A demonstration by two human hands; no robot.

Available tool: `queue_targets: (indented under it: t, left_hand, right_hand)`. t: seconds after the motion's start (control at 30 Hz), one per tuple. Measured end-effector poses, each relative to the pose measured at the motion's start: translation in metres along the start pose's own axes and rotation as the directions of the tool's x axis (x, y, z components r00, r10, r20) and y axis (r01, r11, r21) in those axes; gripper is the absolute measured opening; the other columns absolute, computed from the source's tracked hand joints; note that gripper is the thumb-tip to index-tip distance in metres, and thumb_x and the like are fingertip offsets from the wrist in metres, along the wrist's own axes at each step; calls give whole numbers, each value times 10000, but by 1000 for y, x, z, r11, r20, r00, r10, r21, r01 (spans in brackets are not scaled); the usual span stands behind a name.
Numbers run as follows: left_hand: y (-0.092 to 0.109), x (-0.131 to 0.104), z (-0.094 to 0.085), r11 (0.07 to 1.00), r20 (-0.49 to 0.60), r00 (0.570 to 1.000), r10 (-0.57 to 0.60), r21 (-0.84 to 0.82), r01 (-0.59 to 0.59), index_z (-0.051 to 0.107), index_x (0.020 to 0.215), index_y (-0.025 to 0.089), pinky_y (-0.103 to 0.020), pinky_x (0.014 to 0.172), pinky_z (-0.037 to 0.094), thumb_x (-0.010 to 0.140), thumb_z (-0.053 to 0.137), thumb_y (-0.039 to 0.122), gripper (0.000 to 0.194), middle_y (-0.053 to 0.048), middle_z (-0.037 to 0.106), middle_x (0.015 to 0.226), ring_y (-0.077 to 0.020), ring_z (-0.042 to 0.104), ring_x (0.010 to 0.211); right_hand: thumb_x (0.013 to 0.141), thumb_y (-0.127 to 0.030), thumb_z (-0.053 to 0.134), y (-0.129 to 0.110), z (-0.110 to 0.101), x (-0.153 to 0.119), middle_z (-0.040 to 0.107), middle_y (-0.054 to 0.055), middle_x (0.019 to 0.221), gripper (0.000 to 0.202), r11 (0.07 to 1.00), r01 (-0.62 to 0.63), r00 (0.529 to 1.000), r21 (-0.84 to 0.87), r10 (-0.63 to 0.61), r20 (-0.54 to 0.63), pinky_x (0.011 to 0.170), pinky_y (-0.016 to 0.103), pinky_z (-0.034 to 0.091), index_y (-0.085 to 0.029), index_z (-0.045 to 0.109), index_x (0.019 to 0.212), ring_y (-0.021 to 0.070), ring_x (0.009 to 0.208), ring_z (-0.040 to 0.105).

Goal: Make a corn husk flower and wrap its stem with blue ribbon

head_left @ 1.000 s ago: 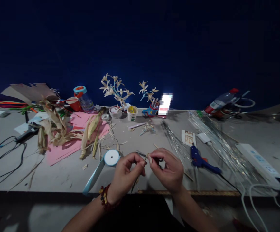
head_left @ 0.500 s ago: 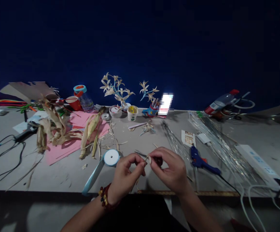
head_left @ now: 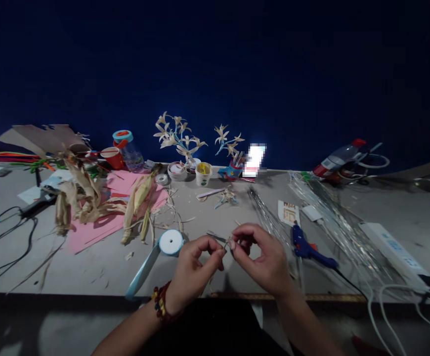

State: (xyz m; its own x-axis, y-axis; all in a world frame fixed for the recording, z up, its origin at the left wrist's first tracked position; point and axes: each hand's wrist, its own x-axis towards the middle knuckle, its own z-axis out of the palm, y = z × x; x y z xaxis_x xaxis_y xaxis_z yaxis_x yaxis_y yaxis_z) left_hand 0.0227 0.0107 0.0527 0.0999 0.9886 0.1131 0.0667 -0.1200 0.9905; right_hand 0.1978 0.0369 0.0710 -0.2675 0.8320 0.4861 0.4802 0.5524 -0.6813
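Note:
My left hand [head_left: 196, 264] is closed in a pinch on a thin stem, a beaded bracelet at its wrist. Close against it, my right hand [head_left: 265, 262] pinches a small pale strip, apparently corn husk [head_left: 230, 242], at the stem's tip. The fingers hide most of both pieces. Beside the left hand lies a roll of light blue ribbon [head_left: 171, 242], its loose end [head_left: 141, 277] trailing toward the table edge. Right of my right hand rests a blue glue gun [head_left: 307, 248]. A dark, thin tool, perhaps scissors [head_left: 216, 236], lies behind the fingertips, partly covered.
Dried corn husks [head_left: 89, 198] lie on pink paper [head_left: 96, 232] at left. Husk flowers [head_left: 180, 133] stand at the back near a white tub [head_left: 203, 174] and a lit phone [head_left: 254, 159]. Wires [head_left: 333, 222], a power strip [head_left: 395, 252] and a bottle [head_left: 339, 158] are at right.
My right hand's fingers have shifted slightly and loosened a little around the pale strip. The left hand keeps its pinch in nearly the same place.

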Motion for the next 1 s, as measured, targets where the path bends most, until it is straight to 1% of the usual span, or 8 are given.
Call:
queue_targets:
  t: [0.17,0.3,0.63,0.83,1.0]
  left_hand:
    - [0,-1,0,1000,0,1000,21,13,-21,609,692,191,-247,669,427,910,610,235,223,-12,661,620,-155,596,631]
    - [0,-1,-1,999,-2,1000,27,31,-27,612,680,190,-247,667,424,907,610,221,229,-14,661,623,-157,600,635]
    - [0,-1,-1,998,7,999,35,47,-36,597,687,184,-231,674,427,911,600,220,227,3,653,620,-138,596,633]
    - [-3,-1,-1,999,10,999,39,20,-39,597,700,180,-224,668,427,915,596,236,222,8,652,620,-131,594,632]
    - [-3,-1,-2,999,12,1000,25,20,-26,603,702,177,-226,660,426,909,595,231,214,5,657,617,-131,594,628]
  right_hand:
    - [850,-143,632,-4,-3,4,635,-20,717,91,1000,3,1000,-15,-3,28,552,243,462,-221,620,896,117,556,571]
    - [851,-139,628,-5,-3,6,616,-27,689,91,1000,1,999,-23,0,48,545,239,450,-220,625,892,114,546,560]
    - [856,-163,634,-4,-5,6,616,-29,677,73,999,10,997,-50,-6,72,556,237,441,-212,635,911,115,549,565]
    - [863,-158,628,-3,-5,7,619,-30,702,69,999,-23,996,-28,25,85,563,222,447,-206,633,913,106,560,566]
    - [857,-143,633,-2,-5,6,620,-35,711,96,1000,-1,996,-30,4,91,567,223,439,-208,630,927,104,563,558]
